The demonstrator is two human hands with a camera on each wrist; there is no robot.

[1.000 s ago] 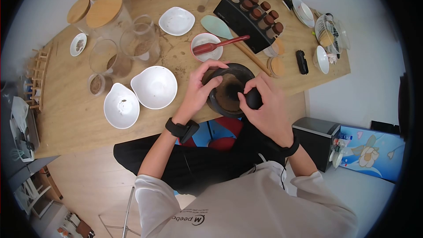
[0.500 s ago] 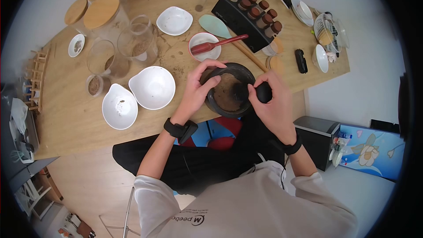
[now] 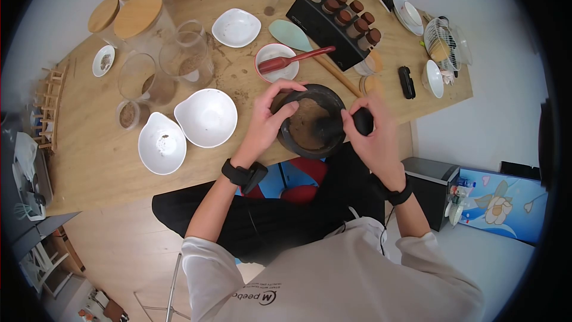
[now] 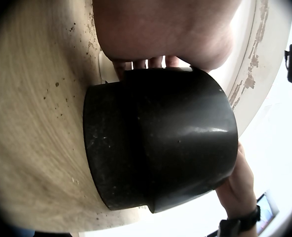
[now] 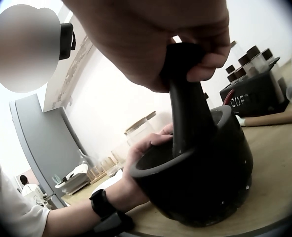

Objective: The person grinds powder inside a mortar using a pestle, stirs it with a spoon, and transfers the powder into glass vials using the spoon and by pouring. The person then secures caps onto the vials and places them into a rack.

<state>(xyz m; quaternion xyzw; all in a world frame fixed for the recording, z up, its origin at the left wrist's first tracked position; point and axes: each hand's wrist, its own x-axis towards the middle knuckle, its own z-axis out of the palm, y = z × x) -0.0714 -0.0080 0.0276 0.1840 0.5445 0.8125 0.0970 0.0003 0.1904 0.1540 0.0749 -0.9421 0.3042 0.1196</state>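
Observation:
A black mortar [image 3: 292, 137] stands at the table's front edge with brown powder [image 3: 307, 122] inside. My left hand [image 3: 269, 116] grips its left side, thumb over the rim and fingers round the outer wall. In the left wrist view the mortar's smooth dark wall [image 4: 185, 133] fills the middle. My right hand [image 3: 375, 137] grips the knob of a black pestle [image 3: 363, 121] from above. In the right wrist view the pestle's shaft [image 5: 190, 116] leans against the near rim, and its lower end is hidden inside the mortar.
Left of the mortar are two white spouted bowls [image 3: 208, 120] and glass jars [image 3: 143, 86]. Behind it, a red spatula [image 3: 298, 58] lies across a small bowl [image 3: 290, 73], beside a green spoon [image 3: 290, 34]. A black rack [image 3: 325, 21] holds several corked vials.
My right hand and the pestle's knob have moved right, tilting the pestle outward over the mortar's right rim. My left hand keeps its hold on the mortar.

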